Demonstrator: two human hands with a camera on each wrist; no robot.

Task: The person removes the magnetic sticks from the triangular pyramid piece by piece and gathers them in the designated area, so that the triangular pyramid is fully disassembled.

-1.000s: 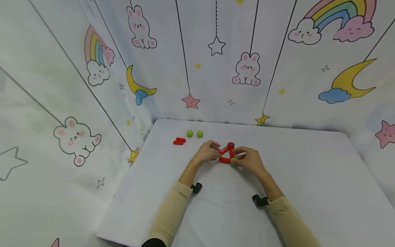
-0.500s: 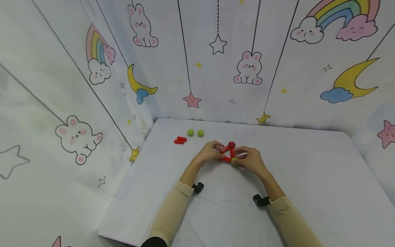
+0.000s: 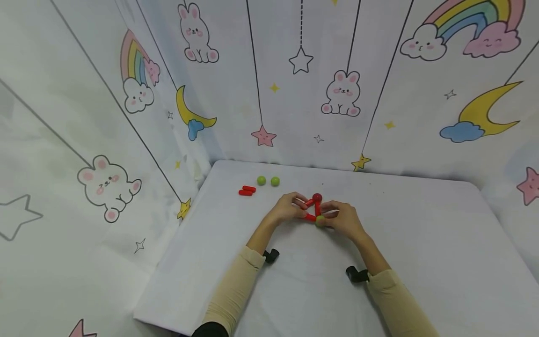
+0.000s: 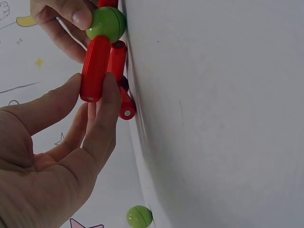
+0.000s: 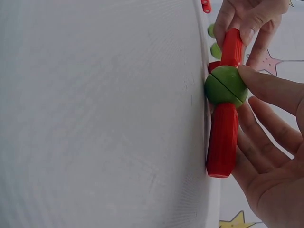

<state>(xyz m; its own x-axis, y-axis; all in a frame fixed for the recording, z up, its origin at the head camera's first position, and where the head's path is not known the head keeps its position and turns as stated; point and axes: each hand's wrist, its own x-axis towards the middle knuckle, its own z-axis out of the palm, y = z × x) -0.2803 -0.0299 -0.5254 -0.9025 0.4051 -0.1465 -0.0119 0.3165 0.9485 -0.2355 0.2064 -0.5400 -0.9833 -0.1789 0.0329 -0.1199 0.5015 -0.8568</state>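
Observation:
My left hand [image 3: 288,207] pinches a red rod [image 4: 95,71] between thumb and fingers. One end of that rod meets a green ball [image 5: 226,86]. My right hand [image 3: 343,220] holds this ball, its thumb pressing on it and other fingers behind. Another red rod [image 5: 222,142] extends from the ball on the right hand's side. A further red rod [image 3: 317,208] runs from the green ball to a red ball [image 3: 317,197] at the far corner. From the red ball, a red rod [image 4: 126,105] slants toward my left fingers, its end showing in the left wrist view.
Two loose red rods [image 3: 245,192] lie side by side on the white table [image 3: 294,290], left of the hands. Behind them sit two green balls [image 3: 261,180], [image 3: 275,181]. A patterned curtain [image 3: 236,84] hangs around the back and left sides.
My left hand has moved slightly right and its fingers now grip the near red rod, which was free of them a second ago. The right hand stays at the green ball.

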